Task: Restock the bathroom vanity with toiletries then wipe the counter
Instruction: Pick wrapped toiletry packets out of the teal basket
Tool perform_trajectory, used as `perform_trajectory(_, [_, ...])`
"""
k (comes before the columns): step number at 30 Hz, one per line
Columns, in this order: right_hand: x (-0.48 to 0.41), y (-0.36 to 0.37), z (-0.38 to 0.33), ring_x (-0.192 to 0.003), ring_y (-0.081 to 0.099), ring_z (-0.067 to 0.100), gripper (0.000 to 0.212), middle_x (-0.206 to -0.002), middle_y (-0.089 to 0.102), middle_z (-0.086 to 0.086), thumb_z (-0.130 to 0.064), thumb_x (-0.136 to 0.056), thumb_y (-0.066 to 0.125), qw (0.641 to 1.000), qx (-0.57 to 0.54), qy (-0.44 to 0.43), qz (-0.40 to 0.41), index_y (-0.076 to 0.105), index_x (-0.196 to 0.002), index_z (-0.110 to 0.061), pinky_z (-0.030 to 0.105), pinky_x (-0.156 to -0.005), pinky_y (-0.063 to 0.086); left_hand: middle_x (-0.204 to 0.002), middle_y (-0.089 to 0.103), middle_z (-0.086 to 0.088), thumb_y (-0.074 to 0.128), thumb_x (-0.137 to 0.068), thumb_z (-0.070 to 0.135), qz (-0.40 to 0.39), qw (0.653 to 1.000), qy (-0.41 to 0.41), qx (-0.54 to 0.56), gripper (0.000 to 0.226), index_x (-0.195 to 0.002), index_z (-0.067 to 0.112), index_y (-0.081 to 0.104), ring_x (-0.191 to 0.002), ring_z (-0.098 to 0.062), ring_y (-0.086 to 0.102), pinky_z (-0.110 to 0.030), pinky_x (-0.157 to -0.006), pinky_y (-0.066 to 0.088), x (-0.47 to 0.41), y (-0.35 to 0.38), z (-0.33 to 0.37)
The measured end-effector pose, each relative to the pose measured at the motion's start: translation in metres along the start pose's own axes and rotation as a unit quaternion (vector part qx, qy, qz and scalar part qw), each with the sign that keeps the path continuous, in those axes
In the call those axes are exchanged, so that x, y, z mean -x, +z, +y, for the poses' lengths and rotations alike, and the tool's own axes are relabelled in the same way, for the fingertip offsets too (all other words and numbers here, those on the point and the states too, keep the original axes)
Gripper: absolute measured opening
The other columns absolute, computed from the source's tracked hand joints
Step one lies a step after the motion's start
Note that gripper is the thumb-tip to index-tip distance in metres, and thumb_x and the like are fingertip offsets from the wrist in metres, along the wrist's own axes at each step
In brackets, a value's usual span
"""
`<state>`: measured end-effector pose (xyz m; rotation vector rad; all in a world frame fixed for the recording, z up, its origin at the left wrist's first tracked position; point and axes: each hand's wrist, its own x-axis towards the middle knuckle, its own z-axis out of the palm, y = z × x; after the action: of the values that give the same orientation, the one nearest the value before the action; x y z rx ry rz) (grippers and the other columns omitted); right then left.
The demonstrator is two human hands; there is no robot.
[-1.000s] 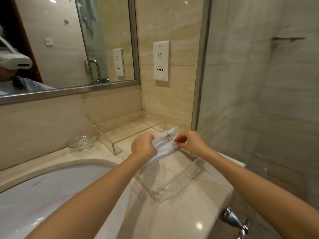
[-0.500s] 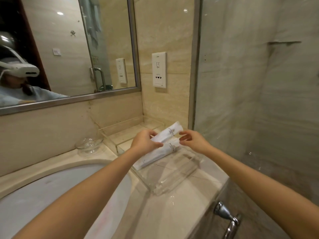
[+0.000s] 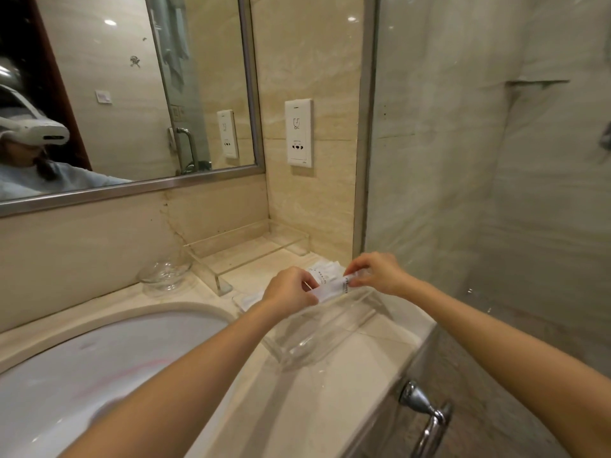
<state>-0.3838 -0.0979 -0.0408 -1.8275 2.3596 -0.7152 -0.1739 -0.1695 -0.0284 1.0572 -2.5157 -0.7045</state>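
Cream marble covers the tabletop (image 3: pixel 334 411) and the walls, with a white sink (image 3: pixel 99 375) at the left, a mirror (image 3: pixel 132 94) above and shower glass (image 3: pixel 496 176) to the right. Above a clear acrylic tray (image 3: pixel 327 345) near the corner, the left hand (image 3: pixel 291 290) and the right hand (image 3: pixel 378 272) each pinch one end of a white packet (image 3: pixel 332 286) in their fingers. Its long axis runs left to right, the right end tilted slightly up.

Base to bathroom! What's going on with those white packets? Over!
Left hand grips, right hand pinches the white packets. Packets over the far end of the clear tray, not set down yet. Nothing seen in the way. Over.
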Motion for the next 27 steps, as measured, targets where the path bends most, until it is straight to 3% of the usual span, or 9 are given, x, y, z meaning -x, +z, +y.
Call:
perform_trajectory(3, [-0.005,0.010,-0.006,-0.104,0.056,0.007,0.023,-0.100,0.068,-0.015,-0.044,-0.079,0.069,0.998,0.051,-0.019,0.010,0.069,-0.099,-0.033,0.037,-0.112,0.010,-0.098,0.068,0.002,0.064,-0.076,0.007,0.008,1.000,-0.022,-0.017,0.024,-0.096,0.018,0.072,-0.086,-0.012,0.060,-0.021,-0.071,0.046,0.000,-0.001,-0.012])
perform_trajectory(6, [-0.012,0.012,-0.013,-0.106,0.057,0.007,0.027,-0.106,0.069,-0.011,-0.045,-0.080,0.068,0.996,0.069,-0.024,0.042,0.070,-0.102,-0.030,0.038,-0.113,0.004,-0.084,0.065,0.007,0.064,-0.074,0.009,0.042,0.998,-0.042,-0.034,0.019,-0.084,0.024,0.069,-0.075,-0.012,0.059,-0.025,-0.066,0.050,-0.001,-0.005,-0.020])
perform_trajectory(12, [-0.028,0.025,-0.020,-0.103,0.055,0.010,0.027,-0.103,0.064,-0.012,-0.041,-0.077,0.072,0.994,0.046,-0.019,0.096,0.068,-0.101,-0.031,0.032,-0.107,0.017,-0.089,0.068,0.010,0.063,-0.075,0.011,0.092,0.990,-0.055,-0.089,0.020,-0.087,0.026,0.068,-0.088,-0.012,0.061,-0.024,-0.064,0.040,-0.003,-0.012,-0.025])
perform_trajectory(16, [-0.031,0.034,-0.024,-0.096,0.051,0.010,0.019,-0.098,0.058,-0.014,-0.034,-0.077,0.075,0.993,0.011,0.005,0.121,0.067,-0.093,-0.029,0.031,-0.094,0.034,-0.083,0.069,0.006,0.069,-0.073,0.017,0.091,0.990,-0.087,-0.058,0.013,-0.080,0.027,0.066,-0.085,-0.013,0.063,-0.022,-0.052,0.035,-0.004,-0.014,-0.033])
perform_trajectory(20, [-0.029,0.037,-0.024,-0.078,0.059,0.009,0.011,-0.078,0.062,-0.014,-0.021,-0.079,0.074,0.996,-0.063,0.033,0.056,0.066,-0.077,-0.028,0.027,-0.075,0.049,-0.081,0.068,0.005,0.071,-0.074,0.020,0.081,0.991,-0.101,-0.033,0.012,-0.074,0.027,0.062,-0.083,-0.015,0.064,-0.024,-0.055,0.037,-0.006,-0.013,-0.039])
perform_trajectory(25, [-0.028,0.034,-0.023,-0.077,0.060,0.009,0.008,-0.075,0.062,-0.014,-0.025,-0.080,0.072,0.999,-0.034,0.027,0.013,0.066,-0.077,-0.029,0.025,-0.069,0.047,-0.090,0.060,0.008,0.073,-0.076,0.018,0.103,0.990,-0.089,-0.029,0.022,-0.093,0.026,0.061,-0.084,-0.014,0.058,-0.026,-0.063,0.038,-0.004,-0.010,-0.038])
perform_trajectory(27, [-0.028,0.032,-0.024,-0.076,0.058,0.009,0.005,-0.075,0.061,-0.014,-0.030,-0.082,0.070,0.999,-0.031,0.030,-0.007,0.066,-0.080,-0.027,0.025,-0.068,0.045,-0.086,0.061,0.008,0.072,-0.076,0.019,0.107,0.990,-0.091,-0.024,0.019,-0.091,0.026,0.062,-0.084,-0.015,0.061,-0.026,-0.063,0.040,-0.003,-0.010,-0.039])
